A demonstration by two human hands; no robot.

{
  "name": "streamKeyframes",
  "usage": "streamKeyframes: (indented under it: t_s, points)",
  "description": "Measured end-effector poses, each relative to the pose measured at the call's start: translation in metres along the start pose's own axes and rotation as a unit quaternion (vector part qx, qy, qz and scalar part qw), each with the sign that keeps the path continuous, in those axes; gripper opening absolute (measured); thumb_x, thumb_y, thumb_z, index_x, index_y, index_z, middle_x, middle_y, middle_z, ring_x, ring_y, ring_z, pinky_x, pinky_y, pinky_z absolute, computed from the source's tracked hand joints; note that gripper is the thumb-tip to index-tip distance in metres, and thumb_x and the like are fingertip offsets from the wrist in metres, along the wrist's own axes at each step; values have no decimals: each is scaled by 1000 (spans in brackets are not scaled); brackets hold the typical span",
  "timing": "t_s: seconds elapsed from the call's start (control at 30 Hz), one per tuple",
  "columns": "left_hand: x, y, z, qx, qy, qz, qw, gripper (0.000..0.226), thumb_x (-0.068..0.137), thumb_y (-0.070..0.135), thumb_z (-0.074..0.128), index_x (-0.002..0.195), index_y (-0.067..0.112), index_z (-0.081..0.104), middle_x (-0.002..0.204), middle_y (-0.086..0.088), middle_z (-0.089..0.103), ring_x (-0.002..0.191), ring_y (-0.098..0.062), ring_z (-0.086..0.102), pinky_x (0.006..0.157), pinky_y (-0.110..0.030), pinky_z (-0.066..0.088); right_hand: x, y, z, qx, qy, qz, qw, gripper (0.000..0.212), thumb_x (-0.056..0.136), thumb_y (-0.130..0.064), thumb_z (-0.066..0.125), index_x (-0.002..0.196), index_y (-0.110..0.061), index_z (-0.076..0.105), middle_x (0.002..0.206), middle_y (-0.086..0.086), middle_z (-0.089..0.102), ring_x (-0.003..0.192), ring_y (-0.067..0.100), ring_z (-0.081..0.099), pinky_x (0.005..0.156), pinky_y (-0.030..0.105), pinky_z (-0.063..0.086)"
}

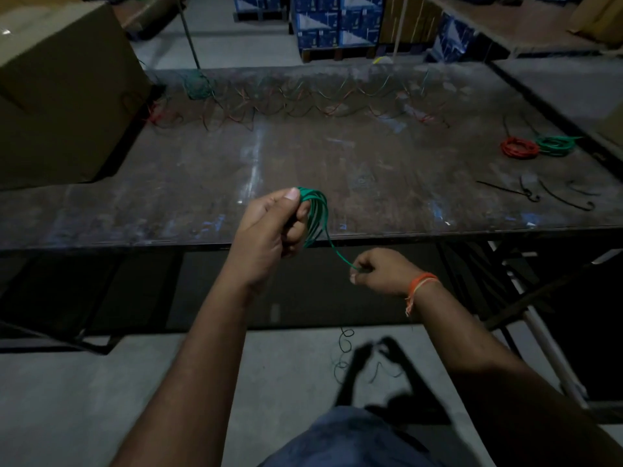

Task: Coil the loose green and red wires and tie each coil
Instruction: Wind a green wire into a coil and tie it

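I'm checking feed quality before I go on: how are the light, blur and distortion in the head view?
Head view: dim overall, faint glare streaks on the table. Left hand and green coil read fairly sharp; the box and the loose wires at the far edge look soft. Wide-angle bending curves the table edges.

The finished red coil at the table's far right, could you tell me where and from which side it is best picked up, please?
Pinch the red coil at its left rim, coming from above. It lies flat, and its right edge touches the green coil, so the left arc is freest.
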State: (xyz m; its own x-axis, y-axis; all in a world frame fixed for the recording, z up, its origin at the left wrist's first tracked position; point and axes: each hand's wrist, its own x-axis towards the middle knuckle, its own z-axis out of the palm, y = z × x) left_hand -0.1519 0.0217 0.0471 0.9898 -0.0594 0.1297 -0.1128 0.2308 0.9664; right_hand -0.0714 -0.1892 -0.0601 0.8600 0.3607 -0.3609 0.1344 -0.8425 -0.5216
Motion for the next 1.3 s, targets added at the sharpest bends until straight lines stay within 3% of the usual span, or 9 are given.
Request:
streamKeyframes:
  t_s: [0.17,0.27,0.33,0.47,0.6,0.8,0.93,1.1,1.3]
  points:
    - [10,-9,8,-15,-16,-17,1000,31,98,34,43,73,18,49,54,0,27,46,-11,16,42,-20,14,-15,-6,-18,135,-3,-84,987,30,86,-1,66,89,-31,70,103,2,74,103,22,70,99,44,54]
    - [19,-17,16,-13,-32,-32,999,32,98,35,45,71,19,52,54,-1,27,47,-12,15,42,-22,13,-25,-12,-28,429,-26,-145,891,45,76,9,58,113,-14,65,112,6,71,109,18,67,95,34,52]
    - [27,-21,24,-26,-36,-40,998,32,98,35,45,72,19,52,53,1,27,47,-13,14,44,-25,11,-30,-14,-36,501,-52,-167,848,46,78,3,60,123,-8,61,110,8,70,104,15,65,82,29,49]
    - [48,-24,35,-139,-26,-77,987,29,99,33,45,76,15,51,50,8,26,44,-7,14,45,-27,7,-29,-16,-54,500,25,-188,845,9,94,-1,65,102,-4,64,81,6,66,71,9,63,69,17,52]
    - [72,-31,45,-288,-25,-114,950,29,101,32,37,79,17,47,50,13,25,43,-5,10,40,-20,12,-9,-6,-81,496,157,-188,833,15,97,0,61,88,-12,64,60,-7,53,52,4,46,52,19,45]
    - [103,-42,51,-485,-62,-70,869,35,108,32,26,89,16,50,57,9,28,46,-6,22,47,-19,23,18,22,-113,423,103,-196,879,10,94,3,64,93,-6,66,63,-2,51,46,1,40,45,14,33]
    - [109,-46,49,-514,-24,-9,857,34,109,28,25,90,15,50,57,8,31,47,-6,23,47,-20,24,23,51,-114,392,80,-208,893,9,92,5,67,94,-4,68,66,-3,54,50,0,44,51,11,37]
    - [110,-48,43,-521,56,23,852,27,107,24,34,88,16,51,54,7,40,45,-6,26,46,-19,25,27,84,-120,375,162,-210,888,17,89,1,72,87,-16,71,74,0,63,68,8,53,64,20,45]
    - [119,-50,55,-410,160,31,897,24,106,23,35,86,19,48,58,10,44,47,-2,41,48,-16,35,10,81,-131,256,201,-283,902,12,89,-3,75,91,-15,77,83,-7,71,80,5,66,72,21,49]
